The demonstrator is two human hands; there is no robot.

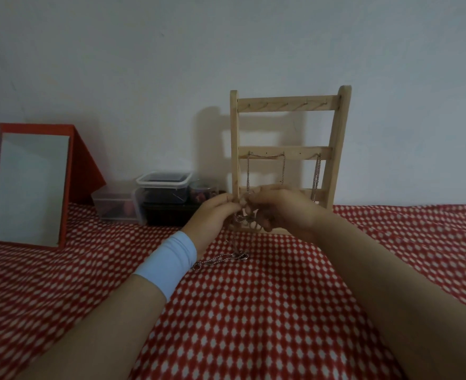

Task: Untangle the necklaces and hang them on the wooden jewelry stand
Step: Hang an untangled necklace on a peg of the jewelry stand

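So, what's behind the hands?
The wooden stand, with a left chain and a right chain on its middle bar. The left hand and right hand, pinching a tangled chain, hide part of its bottom bar and the left chain's ends.

I see the surface (407, 231) open right of the wooden stand (286, 103); left of it, stacked plastic containers (163, 189) and a red-framed mirror (31, 187) block the wall side.

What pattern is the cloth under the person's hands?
The cloth is red with rows of small white diamond-shaped spots, clearest in the head view.
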